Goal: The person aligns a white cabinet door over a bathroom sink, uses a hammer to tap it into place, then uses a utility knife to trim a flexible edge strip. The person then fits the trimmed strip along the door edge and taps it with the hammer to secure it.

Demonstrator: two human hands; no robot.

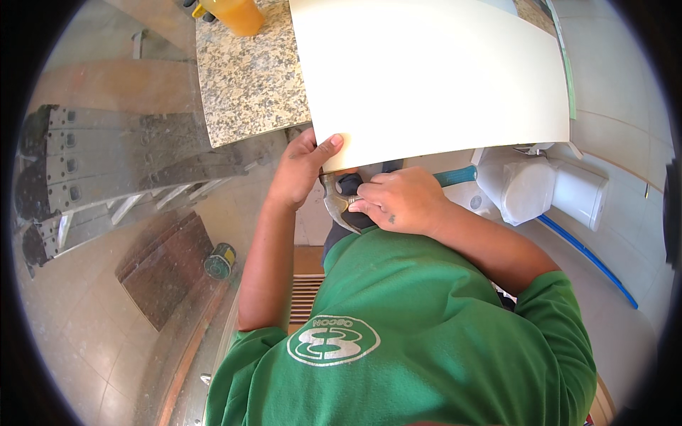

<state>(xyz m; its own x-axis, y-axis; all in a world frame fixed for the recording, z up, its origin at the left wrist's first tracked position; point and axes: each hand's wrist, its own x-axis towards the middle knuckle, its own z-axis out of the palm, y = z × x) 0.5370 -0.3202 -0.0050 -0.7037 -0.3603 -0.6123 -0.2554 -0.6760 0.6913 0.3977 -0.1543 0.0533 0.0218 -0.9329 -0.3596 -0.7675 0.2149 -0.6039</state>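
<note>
A broad white panel rests on the speckled granite countertop, reaching over its front edge toward me. My left hand pinches the panel's near left corner, thumb on top and the other fingers out of sight beneath. Just below the panel's near edge, my right hand is closed round a claw hammer, gripping it close to the head. The metal claw points down toward my green shirt, and the hammer's teal handle end sticks out beyond my right hand to the right.
On the granite countertop, at the far left, stands a container of orange liquid. To the right are a plastic-wrapped white toilet and a blue hose. Leftward, seen through glass, are a ladder, brown boards and a can.
</note>
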